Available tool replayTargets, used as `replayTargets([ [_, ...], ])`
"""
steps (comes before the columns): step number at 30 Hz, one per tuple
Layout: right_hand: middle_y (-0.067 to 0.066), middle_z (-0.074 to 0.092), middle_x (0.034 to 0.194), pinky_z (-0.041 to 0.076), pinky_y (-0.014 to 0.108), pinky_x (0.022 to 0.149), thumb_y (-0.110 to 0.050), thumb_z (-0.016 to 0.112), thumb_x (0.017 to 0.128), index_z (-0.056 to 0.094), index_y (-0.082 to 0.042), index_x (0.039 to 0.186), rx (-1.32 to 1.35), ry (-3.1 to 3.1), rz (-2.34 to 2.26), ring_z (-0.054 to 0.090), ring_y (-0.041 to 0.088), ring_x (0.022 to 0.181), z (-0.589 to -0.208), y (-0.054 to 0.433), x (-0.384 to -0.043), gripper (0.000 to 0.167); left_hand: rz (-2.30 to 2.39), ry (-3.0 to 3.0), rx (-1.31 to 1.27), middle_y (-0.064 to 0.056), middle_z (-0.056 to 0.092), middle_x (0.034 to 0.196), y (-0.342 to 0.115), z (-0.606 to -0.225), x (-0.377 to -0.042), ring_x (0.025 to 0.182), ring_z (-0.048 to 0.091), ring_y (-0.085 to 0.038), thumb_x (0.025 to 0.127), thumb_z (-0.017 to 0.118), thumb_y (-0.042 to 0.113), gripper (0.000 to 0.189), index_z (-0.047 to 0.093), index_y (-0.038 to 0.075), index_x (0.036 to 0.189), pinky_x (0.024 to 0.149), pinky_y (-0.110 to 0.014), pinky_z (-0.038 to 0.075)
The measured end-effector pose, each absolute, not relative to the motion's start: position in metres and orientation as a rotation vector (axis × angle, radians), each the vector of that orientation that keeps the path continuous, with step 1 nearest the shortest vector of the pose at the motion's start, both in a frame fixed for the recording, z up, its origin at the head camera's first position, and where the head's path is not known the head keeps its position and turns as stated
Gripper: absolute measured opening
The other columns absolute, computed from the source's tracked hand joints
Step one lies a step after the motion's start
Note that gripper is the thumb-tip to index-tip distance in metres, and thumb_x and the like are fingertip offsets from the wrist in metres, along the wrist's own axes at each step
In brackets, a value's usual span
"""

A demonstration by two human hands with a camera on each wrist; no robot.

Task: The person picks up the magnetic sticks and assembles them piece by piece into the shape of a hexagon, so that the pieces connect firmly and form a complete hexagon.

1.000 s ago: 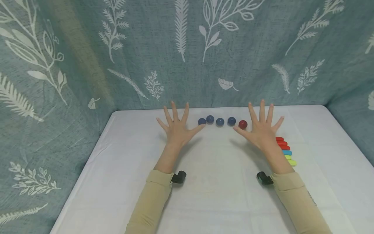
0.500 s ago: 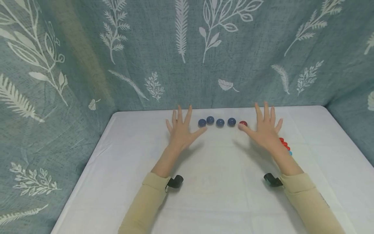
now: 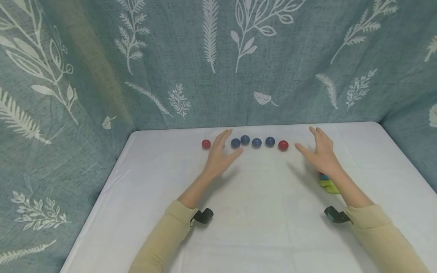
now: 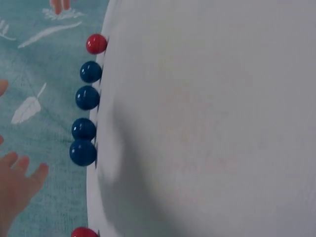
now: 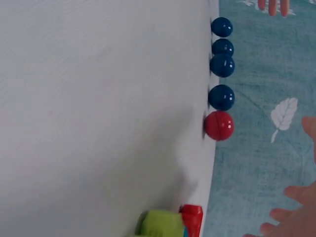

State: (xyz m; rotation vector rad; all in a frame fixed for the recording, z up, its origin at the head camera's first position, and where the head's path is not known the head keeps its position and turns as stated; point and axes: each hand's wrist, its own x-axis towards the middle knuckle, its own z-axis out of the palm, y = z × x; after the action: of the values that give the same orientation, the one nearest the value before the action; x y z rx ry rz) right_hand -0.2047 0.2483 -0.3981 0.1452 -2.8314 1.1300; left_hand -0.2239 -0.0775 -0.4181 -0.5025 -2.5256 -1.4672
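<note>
My left hand is held above the white table, fingers together and thumb spread, with nothing in it. Just left of it lies a red ball; to its right, near the thumb, is the first dark blue ball of a row. My right hand is also raised and holds nothing, its thumb pointing toward a second red ball at the row's right end. Several red, blue and yellow-green sticks lie under the right wrist, partly hidden by it. Their near ends show low in the right wrist view.
Other blue balls stand along the back of the white table. Behind them hangs a teal curtain with white leaf prints, which also closes off both sides. A small black camera sits on the left wrist, another on the right.
Both hands have gone from widely spread fingers to fingers drawn together, turning sideways. The right hand has shifted right. The left red ball, hidden before, now shows. The balls stay put.
</note>
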Motion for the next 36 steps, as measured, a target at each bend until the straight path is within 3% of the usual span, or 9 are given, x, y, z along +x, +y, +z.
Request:
replayTargets([
  [4, 0.031, 0.013, 0.155, 0.012, 0.070, 0.107, -0.043, 0.052, 0.098, 0.021, 0.004, 0.151, 0.128, -2.817, 1.175, 0.006, 0.052, 0.141, -0.398, 0.256, -0.200, 0.077, -1.667, -2.434, -0.539, -0.010, 0.045, 0.145, -0.071, -0.421, -0.224, 0.130, 0.045, -0.027, 0.091, 0.070, 0.019, 0.059, 0.046, 0.008, 0.143, 0.103, -0.040, 0.043],
  [7, 0.029, 0.022, 0.153, 0.019, 0.068, 0.106, -0.042, 0.051, 0.099, 0.031, 0.003, 0.148, 0.109, -2.814, 1.186, 0.014, 0.051, 0.139, -0.399, 0.263, -0.196, 0.069, -1.790, -2.383, -0.568, -0.011, 0.053, 0.137, -0.066, -0.424, -0.225, 0.124, 0.051, -0.028, 0.091, 0.069, 0.016, 0.050, 0.052, 0.006, 0.138, 0.102, -0.042, 0.044],
  [12, 0.028, 0.033, 0.148, 0.029, 0.062, 0.105, -0.037, 0.052, 0.100, 0.047, 0.000, 0.139, 0.031, -2.803, 1.185, 0.028, 0.048, 0.135, -0.405, 0.278, -0.193, 0.055, -1.927, -2.377, -0.566, -0.007, 0.063, 0.124, -0.054, -0.426, -0.227, 0.115, 0.058, -0.019, 0.091, 0.068, 0.014, 0.038, 0.061, 0.006, 0.128, 0.099, -0.033, 0.045],
  [15, 0.030, 0.035, 0.146, 0.031, 0.060, 0.105, -0.033, 0.051, 0.100, 0.051, 0.000, 0.135, -0.010, -2.822, 1.192, 0.031, 0.049, 0.133, -0.407, 0.286, -0.190, 0.048, -2.000, -2.354, -0.597, -0.012, 0.064, 0.121, -0.045, -0.428, -0.229, 0.113, 0.060, -0.022, 0.091, 0.068, 0.009, 0.035, 0.062, 0.002, 0.125, 0.096, -0.030, 0.047],
  [19, 0.031, 0.032, 0.147, 0.030, 0.063, 0.104, -0.035, 0.048, 0.101, 0.052, -0.001, 0.134, -0.048, -2.895, 1.205, 0.031, 0.052, 0.131, -0.409, 0.297, -0.189, 0.048, -2.054, -2.327, -0.657, -0.018, 0.063, 0.121, -0.033, -0.432, -0.231, 0.112, 0.061, -0.029, 0.089, 0.067, 0.003, 0.035, 0.061, -0.003, 0.124, 0.094, -0.031, 0.049],
  [24, 0.033, 0.028, 0.148, 0.031, 0.067, 0.101, -0.042, 0.045, 0.102, 0.051, -0.002, 0.137, -0.134, -2.972, 1.252, 0.029, 0.053, 0.131, -0.412, 0.306, -0.187, 0.053, -2.079, -2.358, -0.621, -0.019, 0.063, 0.122, -0.017, -0.438, -0.237, 0.109, 0.062, -0.029, 0.089, 0.068, 0.001, 0.036, 0.061, -0.004, 0.124, 0.089, -0.029, 0.051],
  [30, 0.032, 0.034, 0.143, 0.038, 0.062, 0.097, -0.042, 0.044, 0.101, 0.049, -0.002, 0.137, -0.186, -2.991, 1.323, 0.034, 0.049, 0.125, -0.417, 0.315, -0.184, 0.054, -2.027, -2.461, -0.557, -0.012, 0.065, 0.122, 0.005, -0.444, -0.244, 0.108, 0.064, -0.023, 0.088, 0.070, 0.005, 0.036, 0.063, 0.001, 0.123, 0.089, -0.024, 0.050],
  [36, 0.031, 0.036, 0.143, 0.031, 0.066, 0.101, -0.042, 0.048, 0.100, 0.049, 0.000, 0.137, -0.200, -3.036, 1.340, 0.029, 0.050, 0.129, -0.422, 0.321, -0.186, 0.056, -1.965, -2.538, -0.578, -0.006, 0.065, 0.121, 0.027, -0.445, -0.249, 0.108, 0.063, -0.015, 0.088, 0.071, 0.009, 0.038, 0.063, 0.006, 0.124, 0.089, -0.022, 0.049],
])
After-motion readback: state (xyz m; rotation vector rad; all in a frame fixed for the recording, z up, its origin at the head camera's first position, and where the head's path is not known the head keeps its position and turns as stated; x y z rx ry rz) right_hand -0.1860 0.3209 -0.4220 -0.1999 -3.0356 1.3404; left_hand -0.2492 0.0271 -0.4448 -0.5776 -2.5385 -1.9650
